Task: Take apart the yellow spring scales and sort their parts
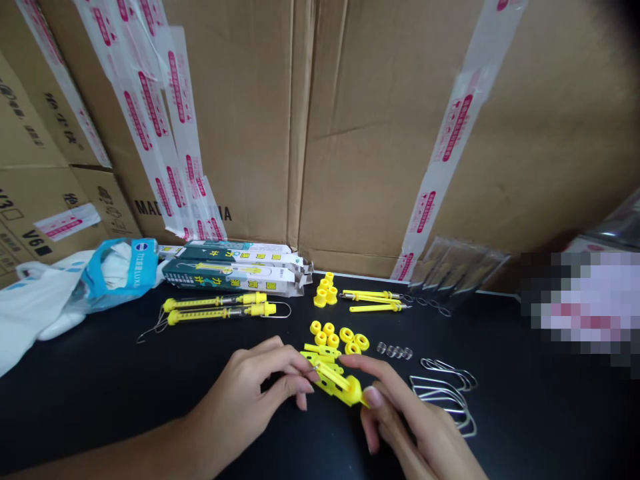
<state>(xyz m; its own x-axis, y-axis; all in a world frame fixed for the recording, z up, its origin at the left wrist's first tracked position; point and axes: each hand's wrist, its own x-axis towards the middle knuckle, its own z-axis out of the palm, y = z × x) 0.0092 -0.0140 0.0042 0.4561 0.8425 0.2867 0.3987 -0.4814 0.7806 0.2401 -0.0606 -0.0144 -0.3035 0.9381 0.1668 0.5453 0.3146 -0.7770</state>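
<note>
My left hand [270,373] is closed, thumb and index finger pinching the far left end of a yellow plastic rod [334,377], where a small bit of metal shows. My right hand [400,407] pinches a thin yellow tip by a yellow cap [354,390] at the rod's other end, index finger stretched over it. Flat yellow plates with holes [327,353] lie just behind and under the rod. Beyond them sit yellow ring nuts [353,340] and small yellow collars [324,333]. Coil springs [395,351] and bent wire hooks [445,400] lie to the right.
Two assembled spring scales [215,309] lie at left before printed boxes [235,277]. Yellow caps [325,291] and rods with springs [375,300] stand further back. Clear plastic sleeves [453,273] lean on the cardboard wall [380,167]. A blue-white packet [120,267] is at far left.
</note>
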